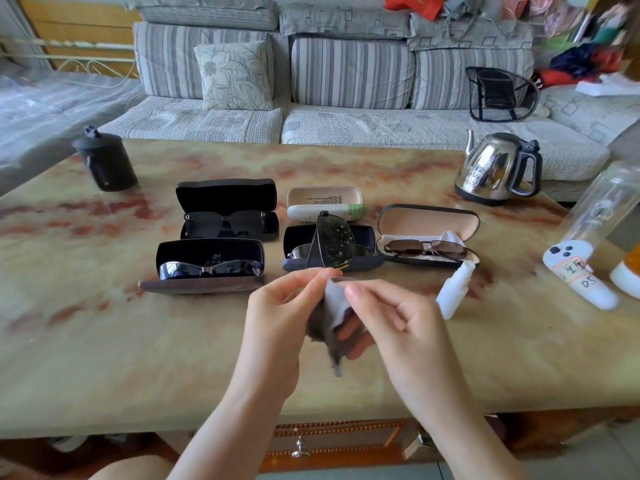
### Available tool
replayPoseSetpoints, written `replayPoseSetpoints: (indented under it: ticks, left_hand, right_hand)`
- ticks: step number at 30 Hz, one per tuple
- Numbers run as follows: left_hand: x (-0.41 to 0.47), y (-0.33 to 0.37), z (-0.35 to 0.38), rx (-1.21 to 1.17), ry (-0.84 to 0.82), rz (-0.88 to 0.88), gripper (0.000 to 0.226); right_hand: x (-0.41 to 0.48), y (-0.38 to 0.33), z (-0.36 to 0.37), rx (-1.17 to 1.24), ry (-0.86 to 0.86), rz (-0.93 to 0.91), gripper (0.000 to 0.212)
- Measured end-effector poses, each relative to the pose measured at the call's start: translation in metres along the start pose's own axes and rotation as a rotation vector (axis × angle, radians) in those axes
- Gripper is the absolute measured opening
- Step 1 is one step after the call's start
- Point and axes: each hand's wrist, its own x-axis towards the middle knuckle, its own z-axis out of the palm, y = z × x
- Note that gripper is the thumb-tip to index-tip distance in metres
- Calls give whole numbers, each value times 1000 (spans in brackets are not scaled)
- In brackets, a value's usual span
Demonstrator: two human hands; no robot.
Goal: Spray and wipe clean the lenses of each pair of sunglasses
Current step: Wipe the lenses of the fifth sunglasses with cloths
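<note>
My left hand (277,313) pinches the lower edge of a pair of dark green sunglasses (334,240) and holds them upright above the table; the lens is dotted with droplets. My right hand (398,317) grips a grey cleaning cloth (334,303) just below the glasses, with its thumb on top and its fingers underneath. The cloth hangs down between both hands. A white spray bottle (453,289) lies on the table to the right of my hands. Behind them stand several open cases, three with sunglasses inside: black ones (225,223), mirrored ones (207,268) and brown ones (427,249).
The marble-patterned table (138,341) also carries a dark lidded jar (105,161) at the back left and a steel kettle (498,168) at the back right. A clear bottle (602,209) and a white remote (581,271) sit at the right edge. A striped sofa (311,81) stands beyond.
</note>
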Motion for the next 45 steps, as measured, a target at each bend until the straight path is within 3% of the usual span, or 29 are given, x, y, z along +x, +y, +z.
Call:
replayPoseSetpoints:
  ticks: [3,8,12,15,17,20,29,33,40,43,45]
  left_hand:
    - [-1,0,-1,-48,-4,-9,25]
    - [-3,4,1,-42,13,-19,21]
    - [-4,6,3,-52,19,-11,32]
    - [-7,7,4,-87,-28,-29,35]
    - [-7,5,4,-82,-43,-31,29]
    - [-7,1,3,-28,-11,2,15]
    - [-6,5,-1,108,39,131,12]
    - [-7,8,-1,52,-72,59,28]
    - [-10,5,2,-63,-166,-37,31]
    - [-16,6,7,-48,-247,-21,32]
    - [-17,5,9,-12,-218,48,29]
  right_hand:
    - [-1,3,3,-76,-31,-40,24]
    - [4,18,8,-316,215,-157,29]
    - [5,20,10,-233,317,13,46]
    - [8,16,8,-91,188,232,51]
    - [9,14,7,35,47,319,40]
    - [11,12,4,122,-15,377,32]
    - [11,3,-1,199,-58,356,15]
    - [10,3,-2,268,-63,355,24]
    - [10,2,4,277,107,277,18]
    - [12,4,4,191,201,233,35]
    - [11,7,6,135,194,192,48]
